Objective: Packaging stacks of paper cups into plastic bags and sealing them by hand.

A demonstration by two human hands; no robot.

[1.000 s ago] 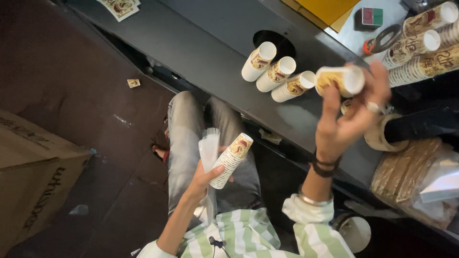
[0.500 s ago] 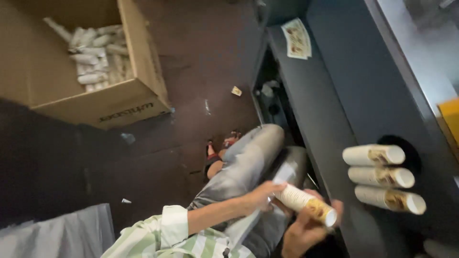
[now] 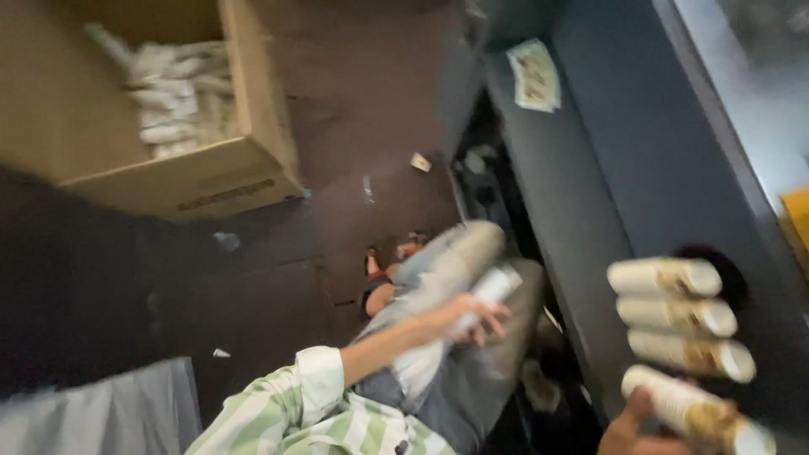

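- Two hands work: the left hand [image 3: 459, 318], mid-frame, closes around a white tube [image 3: 489, 291] above the lap.
- At lower right, the right hand [image 3: 628, 430] sets a paper tube [image 3: 695, 411] beside three tubes [image 3: 674, 312] on the dark counter [image 3: 590, 168].
- Next, judging by the row: release it parallel.

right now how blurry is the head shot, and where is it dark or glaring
Head view: motion blur smears everything, worst on the left hand and its white tube; the floor is dim; pale glare washes the top right corner; the cardboard box stays readable.
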